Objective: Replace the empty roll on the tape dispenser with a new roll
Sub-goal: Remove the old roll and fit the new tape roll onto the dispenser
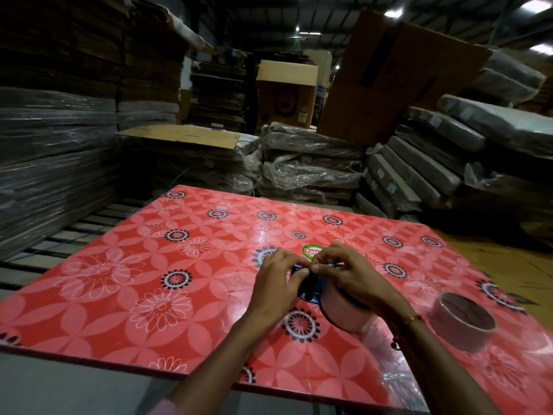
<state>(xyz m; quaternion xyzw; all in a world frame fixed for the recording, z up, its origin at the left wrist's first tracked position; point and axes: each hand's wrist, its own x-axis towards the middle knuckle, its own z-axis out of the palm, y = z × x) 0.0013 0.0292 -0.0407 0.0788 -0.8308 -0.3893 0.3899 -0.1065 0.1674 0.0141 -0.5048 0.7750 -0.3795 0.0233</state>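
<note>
We find both hands working close together over the tape dispenser (308, 284), which rests on the red flower-patterned bench (119, 280) near its middle. The dispenser shows only as dark and blue parts between the hands, and most of its body is hidden. A pale roll (348, 310) sits in or against it, directly under the right hand (353, 277); we judge this to be the new roll, though its seating on the hub cannot be confirmed from this view. A second roll (462, 320) lies apart on the bench to the right, touching neither hand; its wall looks thin around a wide dark hollow, and we take it for the spent core, already removed. The left hand (279, 275) curls over the front of the dispenser, its fingers (299, 272) pressed down on the dark part. The right hand's fingers (318, 266) are drawn together at the same spot, apparently pinching something small; whether that is the tape's free end we cannot tell. In our judgement the step in hand is threading the new tape through the front of the dispenser. The next move calls for a steady hold on the body while the tape end is drawn flat, without twisting, towards the cutting edge.
</note>
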